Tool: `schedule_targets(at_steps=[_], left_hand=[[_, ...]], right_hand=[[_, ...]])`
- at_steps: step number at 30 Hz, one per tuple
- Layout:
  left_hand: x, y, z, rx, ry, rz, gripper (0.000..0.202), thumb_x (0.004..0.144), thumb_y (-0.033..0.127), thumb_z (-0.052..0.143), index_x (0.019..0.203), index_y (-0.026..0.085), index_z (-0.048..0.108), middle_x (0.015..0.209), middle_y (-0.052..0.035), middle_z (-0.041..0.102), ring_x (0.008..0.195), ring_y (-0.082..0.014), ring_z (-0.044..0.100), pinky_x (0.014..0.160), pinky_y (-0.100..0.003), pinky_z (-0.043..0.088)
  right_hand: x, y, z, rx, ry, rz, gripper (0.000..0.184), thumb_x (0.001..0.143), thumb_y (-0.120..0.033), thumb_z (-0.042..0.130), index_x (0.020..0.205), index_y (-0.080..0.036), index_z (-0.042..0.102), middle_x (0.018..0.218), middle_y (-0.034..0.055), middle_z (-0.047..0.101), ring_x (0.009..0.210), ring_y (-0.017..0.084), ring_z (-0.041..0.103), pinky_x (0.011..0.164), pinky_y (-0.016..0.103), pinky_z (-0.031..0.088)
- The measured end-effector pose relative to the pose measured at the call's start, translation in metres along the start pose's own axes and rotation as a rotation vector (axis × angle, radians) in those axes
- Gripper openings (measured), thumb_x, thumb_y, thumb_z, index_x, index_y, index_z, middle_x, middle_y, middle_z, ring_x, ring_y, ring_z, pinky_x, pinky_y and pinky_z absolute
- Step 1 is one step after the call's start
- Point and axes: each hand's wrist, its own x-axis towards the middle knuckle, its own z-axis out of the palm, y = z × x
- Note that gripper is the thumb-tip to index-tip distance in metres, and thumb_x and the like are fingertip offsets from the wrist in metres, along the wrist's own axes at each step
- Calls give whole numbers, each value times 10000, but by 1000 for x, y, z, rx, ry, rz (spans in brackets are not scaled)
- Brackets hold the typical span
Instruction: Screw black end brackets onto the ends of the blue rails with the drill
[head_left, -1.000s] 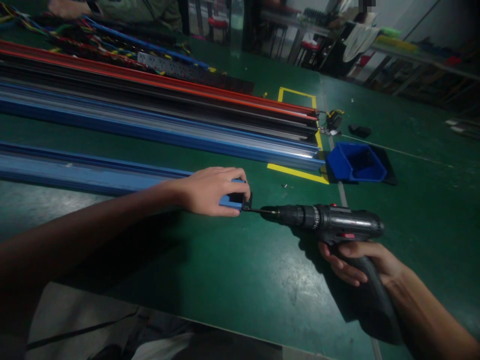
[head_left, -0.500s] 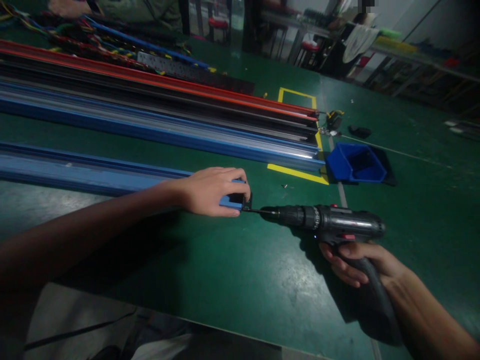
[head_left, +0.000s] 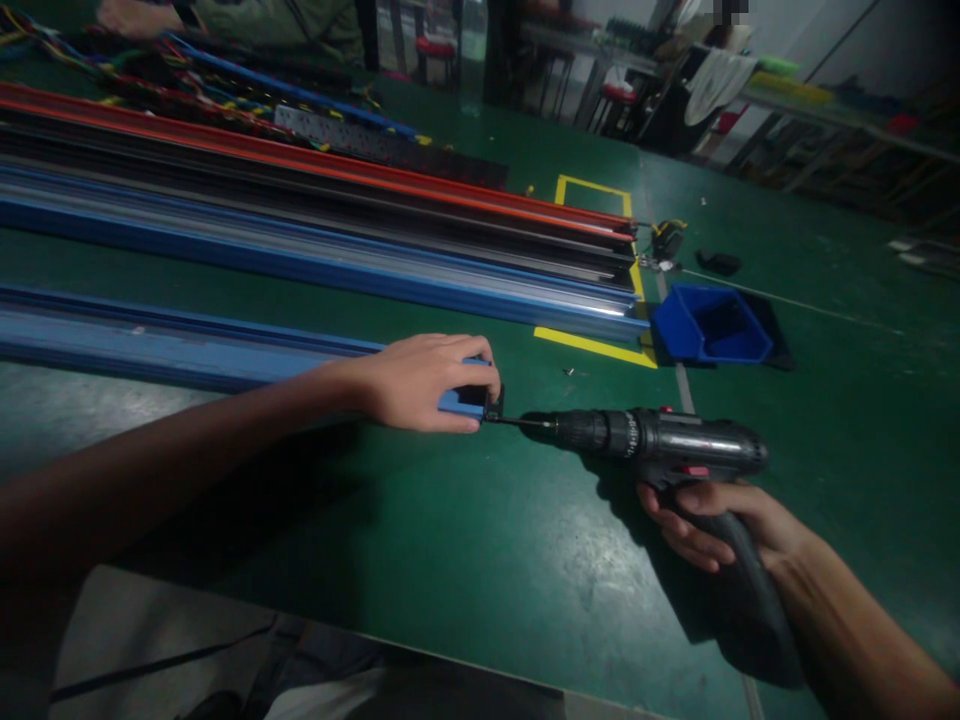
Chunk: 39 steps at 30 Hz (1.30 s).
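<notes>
My left hand (head_left: pixel 427 385) is wrapped over the right end of a long blue metal profile (head_left: pixel 187 345) lying on the green tabletop. A small black end piece (head_left: pixel 495 402) sits at that end, partly hidden by my fingers. In my right hand (head_left: pixel 720 530) is a black cordless drill (head_left: pixel 675 445), gripped by its handle and pointing left. Its long thin bit (head_left: pixel 517 422) reaches the lower corner of the black end piece. Whether a screw is under the tip is too small to tell.
Behind lie more blue, black and red profiles (head_left: pixel 375 260), ending inside yellow tape marks (head_left: pixel 600 348). A blue bin (head_left: pixel 712 325) stands at their right. Tangled wires (head_left: pixel 210 95) lie at the back left, near another person's hand (head_left: pixel 139 18). A clear bottle (head_left: pixel 473 55) stands farther back.
</notes>
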Motion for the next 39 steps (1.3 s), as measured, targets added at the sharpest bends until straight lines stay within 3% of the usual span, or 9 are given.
schedule_targets(at_steps=[19, 39], left_hand=[[0, 2, -1, 8, -31, -34, 398, 941, 489, 628, 1298, 321, 572, 1329, -46, 551, 1159, -247, 580, 959, -361, 411], [0, 1, 0, 6, -4, -16, 351, 929, 493, 637, 1223, 303, 610, 1326, -51, 561, 1158, -250, 596, 943, -355, 420]], right_hand=[[0, 0, -1, -1, -34, -10, 262, 862, -268, 739, 1039, -80, 779, 737, 49, 658, 393, 33, 460, 451, 179, 515], [1, -1, -2, 11, -39, -8, 272, 854, -267, 753, 1043, -75, 785, 740, 49, 669, 392, 32, 480, 453, 178, 524]])
